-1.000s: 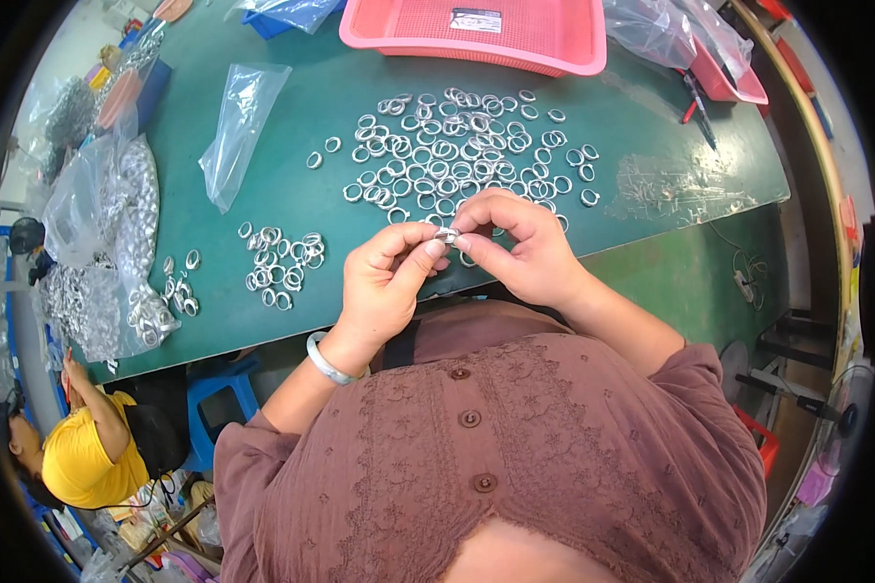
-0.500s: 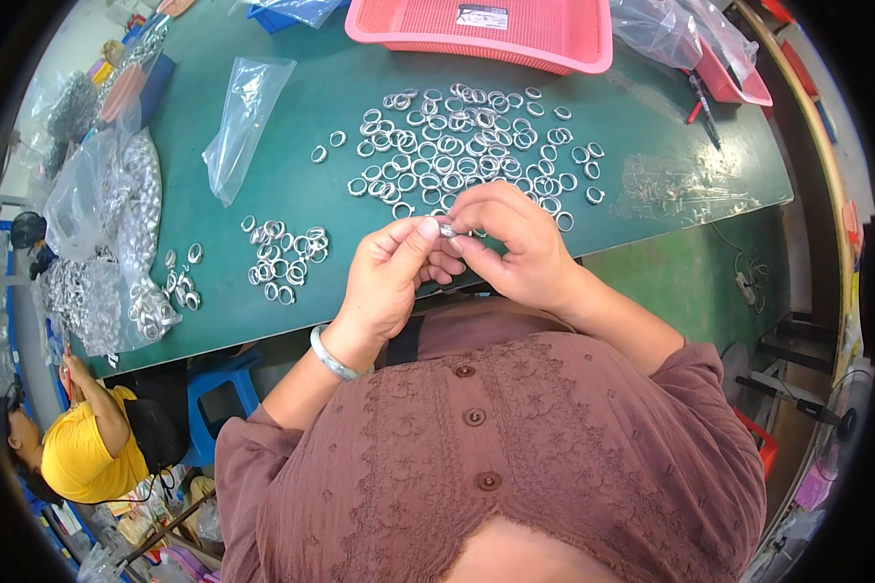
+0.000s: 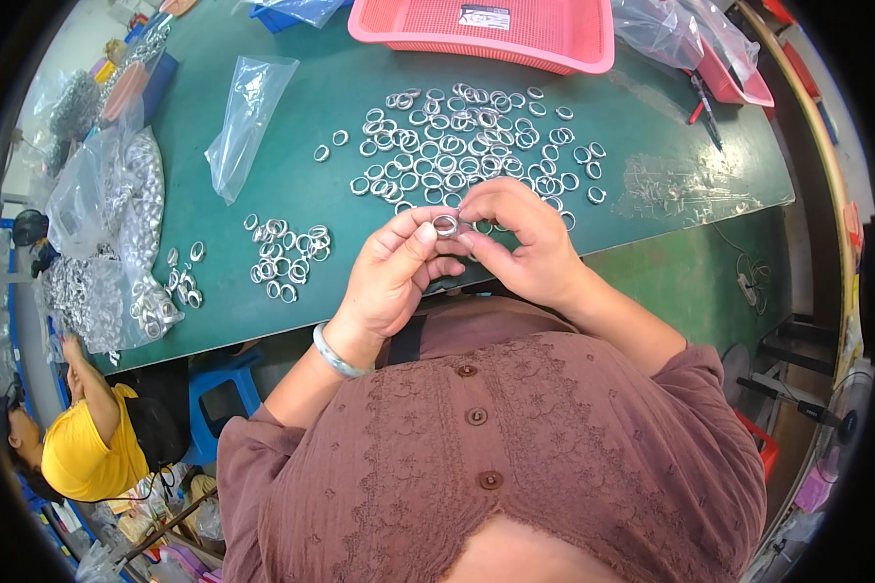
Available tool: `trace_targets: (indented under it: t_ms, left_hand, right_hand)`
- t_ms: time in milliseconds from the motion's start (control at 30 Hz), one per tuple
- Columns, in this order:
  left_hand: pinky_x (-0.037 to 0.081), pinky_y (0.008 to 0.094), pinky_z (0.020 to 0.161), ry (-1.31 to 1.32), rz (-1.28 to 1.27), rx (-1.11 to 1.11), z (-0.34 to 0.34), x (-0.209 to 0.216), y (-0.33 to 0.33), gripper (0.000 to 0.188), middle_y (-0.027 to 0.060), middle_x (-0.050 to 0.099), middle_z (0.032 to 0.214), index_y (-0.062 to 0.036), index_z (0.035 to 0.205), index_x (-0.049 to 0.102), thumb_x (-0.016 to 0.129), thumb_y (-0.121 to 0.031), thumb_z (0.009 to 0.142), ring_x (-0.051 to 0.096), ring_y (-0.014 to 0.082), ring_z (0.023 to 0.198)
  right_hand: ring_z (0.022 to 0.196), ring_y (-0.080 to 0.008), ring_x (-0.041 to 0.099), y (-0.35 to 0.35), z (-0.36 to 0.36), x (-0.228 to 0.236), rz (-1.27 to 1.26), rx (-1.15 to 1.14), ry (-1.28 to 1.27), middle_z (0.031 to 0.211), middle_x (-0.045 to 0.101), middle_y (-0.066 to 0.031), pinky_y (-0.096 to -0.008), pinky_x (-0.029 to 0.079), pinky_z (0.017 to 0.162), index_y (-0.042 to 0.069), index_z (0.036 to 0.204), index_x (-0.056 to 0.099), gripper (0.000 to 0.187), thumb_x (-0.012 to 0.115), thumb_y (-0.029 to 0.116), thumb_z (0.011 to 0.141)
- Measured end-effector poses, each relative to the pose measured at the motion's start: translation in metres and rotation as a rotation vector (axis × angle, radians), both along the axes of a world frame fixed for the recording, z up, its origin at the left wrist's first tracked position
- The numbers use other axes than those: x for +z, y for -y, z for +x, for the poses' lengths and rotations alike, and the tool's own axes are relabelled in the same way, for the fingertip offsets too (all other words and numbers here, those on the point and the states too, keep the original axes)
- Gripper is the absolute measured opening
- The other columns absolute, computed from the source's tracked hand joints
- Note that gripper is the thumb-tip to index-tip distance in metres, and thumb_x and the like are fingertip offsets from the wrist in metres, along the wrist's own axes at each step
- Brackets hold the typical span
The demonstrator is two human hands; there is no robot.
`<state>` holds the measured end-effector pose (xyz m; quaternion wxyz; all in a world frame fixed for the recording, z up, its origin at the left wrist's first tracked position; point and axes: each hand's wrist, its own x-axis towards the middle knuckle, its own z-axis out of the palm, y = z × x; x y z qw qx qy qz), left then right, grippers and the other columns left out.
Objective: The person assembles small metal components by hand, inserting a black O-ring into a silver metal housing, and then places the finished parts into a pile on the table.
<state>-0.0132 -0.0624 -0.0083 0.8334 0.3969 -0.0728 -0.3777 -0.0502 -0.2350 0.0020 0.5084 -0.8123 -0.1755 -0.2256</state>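
One silver ring [image 3: 445,234] is pinched in the left hand [image 3: 384,277] by the near edge of the surface [image 3: 233,309]; the fingertips of the right hand [image 3: 530,251] nearly meet beside it, grip unclear. Beyond lies one broad ring spread [image 3: 478,146]; across a gap leftward, one smaller cluster [image 3: 283,264]; farther out, two pink baskets [image 3: 554,61].

Head cam, left of your pair: worn on your head, pitched steeply down, facing over your front. Your brown shirt [image 3: 413,437] looms nearest, filling the bottom; your left hand [image 3: 389,267] and right hand [image 3: 525,238] sit mid-frame, farther off; green table [image 3: 331,78] beyond, up to the pink basket [image 3: 564,29] cropped at top. Fisheye, edges bowed.
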Motion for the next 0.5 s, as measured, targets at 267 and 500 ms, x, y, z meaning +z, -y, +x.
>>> trace_targets:
  t_ms: [267,500]
  left_hand:
    - [0.048,0.0277,0.08,0.23,0.108,0.06,0.0,0.003,0.001,0.022,0.0088,0.06,0.102,-0.0007,0.108,0.052,0.054,-0.008,0.088,0.059,0.0164,0.094]
    - [0.045,0.0265,0.085,0.309,0.154,0.1,-0.004,0.005,0.002,0.021,0.0086,0.06,0.102,-0.0002,0.104,0.052,0.057,-0.002,0.084,0.057,0.0138,0.095]
  right_hand:
    - [0.083,-0.0263,0.057,0.005,-0.003,0.0,-0.002,-0.01,-0.042,0.086,0.057,-0.0101,-0.0334,0.046,0.072,0.004,0.085,0.056,0.019,0.065,-0.001,0.069]
    - [0.083,-0.0264,0.057,0.011,-0.005,-0.003,-0.002,-0.045,-0.059,0.086,0.057,-0.0105,-0.033,0.046,0.072,0.004,0.087,0.056,0.02,0.063,-0.002,0.069]
